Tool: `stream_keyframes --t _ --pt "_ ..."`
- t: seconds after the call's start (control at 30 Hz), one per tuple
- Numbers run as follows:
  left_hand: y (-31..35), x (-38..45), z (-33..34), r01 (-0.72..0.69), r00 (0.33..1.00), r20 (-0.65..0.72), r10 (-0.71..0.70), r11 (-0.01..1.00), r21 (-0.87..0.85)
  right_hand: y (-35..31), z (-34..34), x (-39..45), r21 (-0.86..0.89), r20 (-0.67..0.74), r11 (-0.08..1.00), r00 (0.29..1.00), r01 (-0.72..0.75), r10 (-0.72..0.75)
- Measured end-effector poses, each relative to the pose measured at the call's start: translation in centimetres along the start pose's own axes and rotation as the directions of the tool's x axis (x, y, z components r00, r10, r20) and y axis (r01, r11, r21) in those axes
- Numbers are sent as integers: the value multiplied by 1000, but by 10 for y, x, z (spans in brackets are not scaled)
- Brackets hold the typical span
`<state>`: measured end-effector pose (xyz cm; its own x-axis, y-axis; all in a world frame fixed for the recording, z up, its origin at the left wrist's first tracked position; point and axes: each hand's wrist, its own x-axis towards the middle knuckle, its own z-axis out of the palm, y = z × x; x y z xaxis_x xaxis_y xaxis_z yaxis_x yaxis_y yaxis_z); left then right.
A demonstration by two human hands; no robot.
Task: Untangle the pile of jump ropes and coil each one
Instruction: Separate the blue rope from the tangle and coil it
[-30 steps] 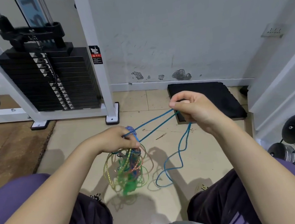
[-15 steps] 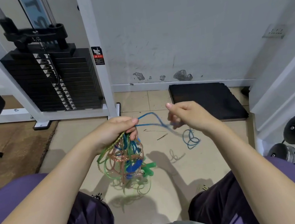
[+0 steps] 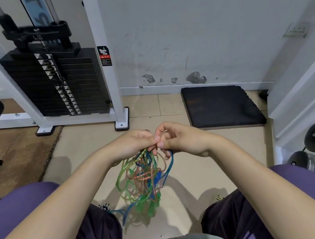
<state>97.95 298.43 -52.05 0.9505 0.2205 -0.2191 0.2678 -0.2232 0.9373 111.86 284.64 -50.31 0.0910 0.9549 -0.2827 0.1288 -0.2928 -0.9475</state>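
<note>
Fingers of our left hand (image 3: 134, 145) are curled around the top of the tangle of jump ropes (image 3: 143, 178), gripping the bunch where green, blue and pinkish-orange strands come together, and the knuckles face up toward the camera. Right against those fingertips, our right hand (image 3: 182, 141) has its thumb and forefinger pressed together on a thin pale strand (image 3: 163, 132), which arcs up in a small loop just above the pinch; the remaining fingers of that hand are folded in toward the palm, and a blue rope (image 3: 171, 164) runs out from under them and drops down in a long loop. Both hands meet thumb to thumb, touching or very nearly so. Below our fingers the tangle hangs freely between our knees, with green loops on the left side, blue ones on the right, and the orange ones through the middle; its lowest green and blue ends reach the tiled floor (image 3: 188, 174) or hang just over it, we cannot tell which. Beyond our fingertips lies a black mat (image 3: 222, 106) against the wall, and farther off to the left of our left hand stands a weight stack (image 3: 56, 85) in its white frame.
</note>
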Motion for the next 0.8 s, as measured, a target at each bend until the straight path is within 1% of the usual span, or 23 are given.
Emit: stream_keyframes --t 0.07,0.13,0.2,0.3,0.4,0.47,0.5,0.53,0.6,0.67,0.7,0.77,0.8 --pt "0 -2 -2 26 1000 -2 -26 998 51 -1 0 -1 -10 43 995 994 -99 99" --pt "-1 -4 -5 38 999 16 -39 994 98 -3 -6 -4 -77 77 981 980 -178 184" --pt "-1 -5 -8 34 998 40 -40 989 142 -7 -12 -6 -126 38 975 981 -185 191" --pt "-3 -4 -10 4 1000 1 -4 970 245 -8 -11 -5 -150 -137 981 985 -127 107" --pt "-11 -1 -13 -26 998 -40 41 948 316 -7 -10 -4 -107 -268 994 964 -34 4" --pt "-19 1 -20 17 995 -98 25 913 407 -11 -19 -7 -66 -382 997 922 43 -65" --pt "-23 3 -24 66 990 -139 -1 884 462 -13 -26 -10 -42 -443 996 892 83 -93" --pt "-26 3 -28 116 982 -189 -27 870 480 -15 -33 -14 -38 -486 993 866 115 -119" --pt "-29 4 -32 155 965 -259 -37 879 451 -14 -41 -18 -98 -515 986 841 134 -166" --pt "-27 6 -33 139 963 -267 -16 884 447 -12 -40 -17 -169 -509 979 841 114 -186" --pt "-26 6 -32 108 968 -252 2 900 422 -10 -38 -15 -168 -502 980 846 109 -181" --pt "-22 3 -31 37 971 -237 38 952 304 -9 -34 -11 -80 -460 987 873 138 -159" --pt "-20 1 -31 30 965 -260 39 966 256 -8 -32 -10 -16 -429 988 891 153 -145"
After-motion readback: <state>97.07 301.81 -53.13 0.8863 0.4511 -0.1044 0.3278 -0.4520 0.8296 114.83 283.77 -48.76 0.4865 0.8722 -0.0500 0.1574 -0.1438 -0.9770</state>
